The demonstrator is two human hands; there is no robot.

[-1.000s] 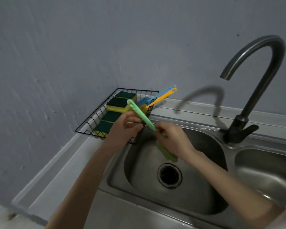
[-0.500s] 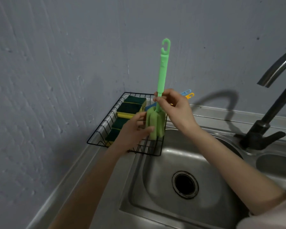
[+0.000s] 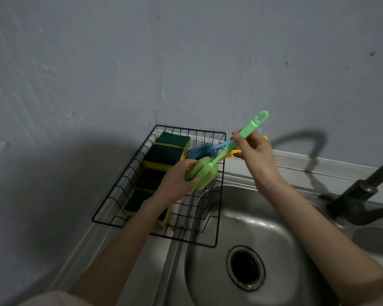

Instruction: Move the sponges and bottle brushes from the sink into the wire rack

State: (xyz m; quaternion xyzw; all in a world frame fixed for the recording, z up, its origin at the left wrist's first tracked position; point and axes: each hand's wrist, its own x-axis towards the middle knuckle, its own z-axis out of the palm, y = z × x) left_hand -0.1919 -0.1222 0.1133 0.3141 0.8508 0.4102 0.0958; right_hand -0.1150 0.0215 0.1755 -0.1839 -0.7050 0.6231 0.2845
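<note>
- Now both hands hold one thing, the green bottle brush (image 3: 232, 146), above the black wire rack (image 3: 217, 219).
- The left hand (image 3: 177, 182) is clenched around the brush's green foam head (image 3: 205, 173), fingers wrapped over its near side, with the head over the rack's right half.
- The right hand (image 3: 253, 151) pinches the green handle partway up, thumb and fingertips closed on it.
- The handle slants up and to the right from the foam head; its hooked end (image 3: 262, 117) stands clear of the hand against the grey wall (image 3: 186, 62).
- Inside the rack, along its left side, lies a row of sponges (image 3: 164, 154) with dark green scouring tops and yellow bodies; the left forearm hides part of the nearest ones.
- A blue bottle brush (image 3: 200, 151) lies in the rack's far right corner, its handle reaching out over the rack's right edge behind the right hand.
- An orange bottle brush handle (image 3: 229, 154) shows just beside the blue one, under the green handle; its head is hidden.
- The rack sits on the steel counter in the corner, with its right edge reaching to the rim of the steel sink basin (image 3: 285, 239).
- The drain opening (image 3: 245, 268) shows at the bottom of the basin, well apart from the hands.
- A dark faucet (image 3: 363, 195) stands at the right, its spout out of view.
</note>
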